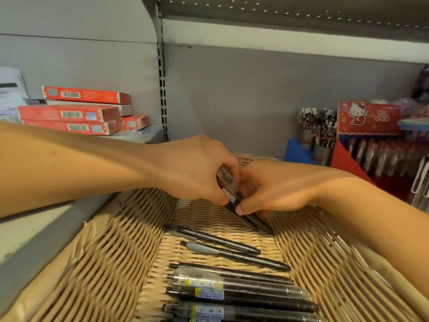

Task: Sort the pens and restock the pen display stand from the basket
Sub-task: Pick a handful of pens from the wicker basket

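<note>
Pens [228, 189] bunched between my left hand [197, 168] and right hand [267, 191], fingers of both curled round them, over the wicker basket [111, 252].

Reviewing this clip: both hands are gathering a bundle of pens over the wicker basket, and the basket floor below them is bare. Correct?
Not quite. The head view shows the left hand and right hand gripping the bundle of pens over the wicker basket, but its floor holds loose pens.
</note>
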`<state>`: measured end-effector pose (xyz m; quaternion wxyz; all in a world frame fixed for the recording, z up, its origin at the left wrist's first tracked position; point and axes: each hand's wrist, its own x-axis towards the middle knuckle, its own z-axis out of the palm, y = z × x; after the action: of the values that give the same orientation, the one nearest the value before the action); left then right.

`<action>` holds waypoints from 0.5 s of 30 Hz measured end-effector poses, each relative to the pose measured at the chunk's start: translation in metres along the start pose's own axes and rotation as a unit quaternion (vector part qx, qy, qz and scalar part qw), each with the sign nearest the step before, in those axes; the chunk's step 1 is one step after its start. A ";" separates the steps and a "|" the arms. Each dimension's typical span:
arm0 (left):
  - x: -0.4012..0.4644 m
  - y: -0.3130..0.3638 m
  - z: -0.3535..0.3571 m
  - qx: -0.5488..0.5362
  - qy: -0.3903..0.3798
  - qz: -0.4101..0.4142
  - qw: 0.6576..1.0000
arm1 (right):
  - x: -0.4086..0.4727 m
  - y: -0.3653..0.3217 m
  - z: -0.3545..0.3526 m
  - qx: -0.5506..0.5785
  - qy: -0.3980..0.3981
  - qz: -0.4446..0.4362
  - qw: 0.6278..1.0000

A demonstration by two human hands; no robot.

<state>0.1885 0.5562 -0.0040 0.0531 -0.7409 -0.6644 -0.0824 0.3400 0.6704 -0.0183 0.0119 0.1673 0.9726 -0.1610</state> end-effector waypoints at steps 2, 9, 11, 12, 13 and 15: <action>0.002 -0.001 0.000 -0.018 0.004 -0.023 1.000 | 0.000 0.002 0.000 0.041 0.003 0.002 0.999; 0.006 -0.001 -0.006 -0.193 0.058 -0.066 0.977 | 0.001 0.008 0.003 0.110 0.030 0.007 0.993; 0.005 0.000 -0.010 -0.246 0.084 -0.051 0.964 | 0.002 0.007 0.002 0.104 0.053 -0.002 0.993; 0.006 -0.001 -0.011 -0.275 0.094 -0.048 0.956 | 0.003 0.007 0.002 0.106 0.065 -0.007 0.992; 0.006 -0.002 -0.011 -0.301 0.103 -0.049 0.947 | 0.004 0.007 0.001 0.113 0.075 -0.011 0.991; 0.005 -0.001 -0.011 -0.330 0.076 -0.083 0.937 | 0.006 0.010 0.002 0.131 0.090 -0.012 0.987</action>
<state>0.1876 0.5593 0.0075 -0.1505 -0.6505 -0.6531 -0.3572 0.3374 0.6805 -0.0232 -0.0992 0.1697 0.9422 -0.2713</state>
